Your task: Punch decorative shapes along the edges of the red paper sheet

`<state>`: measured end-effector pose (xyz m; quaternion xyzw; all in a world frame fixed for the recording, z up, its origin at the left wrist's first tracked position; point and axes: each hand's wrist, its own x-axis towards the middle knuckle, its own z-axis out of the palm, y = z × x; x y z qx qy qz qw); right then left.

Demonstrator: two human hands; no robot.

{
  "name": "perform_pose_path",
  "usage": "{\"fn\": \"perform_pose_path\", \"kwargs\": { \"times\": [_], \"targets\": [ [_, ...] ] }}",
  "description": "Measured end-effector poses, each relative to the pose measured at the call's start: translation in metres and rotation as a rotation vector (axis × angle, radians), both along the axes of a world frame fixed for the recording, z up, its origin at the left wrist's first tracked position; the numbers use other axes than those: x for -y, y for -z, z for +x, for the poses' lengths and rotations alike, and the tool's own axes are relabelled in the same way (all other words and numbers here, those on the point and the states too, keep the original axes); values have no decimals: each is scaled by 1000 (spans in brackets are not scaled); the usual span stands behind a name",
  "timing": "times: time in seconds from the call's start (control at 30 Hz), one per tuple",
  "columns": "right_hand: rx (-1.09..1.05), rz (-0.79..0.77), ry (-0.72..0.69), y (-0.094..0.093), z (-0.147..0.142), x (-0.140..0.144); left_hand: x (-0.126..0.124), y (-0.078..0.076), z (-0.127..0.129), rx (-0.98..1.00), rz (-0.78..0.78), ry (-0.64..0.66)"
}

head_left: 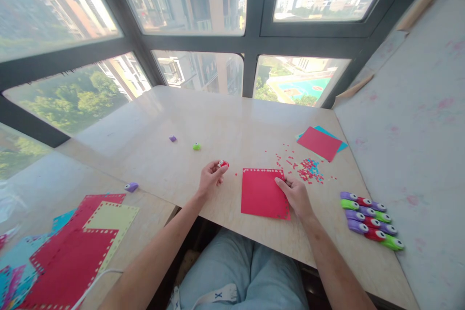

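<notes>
My left hand (210, 177) is closed around a small red paper punch (224, 163), held just above the table to the left of a red paper sheet (261, 196). Small holes run along the sheet's top edge, and more show near its right edge and lower right corner. My right hand (296, 193) pinches the sheet's right edge between thumb and fingers. A heap of red and blue punched bits (311, 170) lies beyond that hand. Farther off, a green punch (196, 147) and a purple punch (172, 138) rest on the table.
Rows of coloured punches (372, 223) stand at the right by the wall. Red and blue sheets (319, 143) are stacked at the back right. Punched red, yellow and blue sheets (72, 261) overlap at the left, near another purple punch (131, 187) and a white cable (94, 283).
</notes>
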<state>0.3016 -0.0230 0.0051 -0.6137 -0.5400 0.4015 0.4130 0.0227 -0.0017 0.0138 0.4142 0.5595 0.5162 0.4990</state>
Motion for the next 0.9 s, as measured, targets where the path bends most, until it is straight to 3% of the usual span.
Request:
{"fn": "perform_pose_path", "kwargs": {
  "times": [0.13,0.23,0.33,0.43,0.53,0.73,0.8,0.9],
  "targets": [
    [-48,-36,-65,-5,-4,1,-1,1,2,100,10,-88],
    [-78,-87,-198,-9,-13,1,-3,3,5,106,19,-69],
    [12,-49,-229,-11,-23,-1,-4,5,6,94,26,-48],
    [164,41,-144,-11,-24,-4,-4,4,7,58,15,-52],
    [268,121,44,-11,-11,-6,-2,4,8,28,14,-74],
    [197,125,329,-11,32,-5,1,3,13,-1,14,-110],
    [126,105,345,-11,36,-5,2,3,13,1,19,-103],
    [6,55,243,-12,29,-4,4,2,13,15,21,-75]
  ]
}}
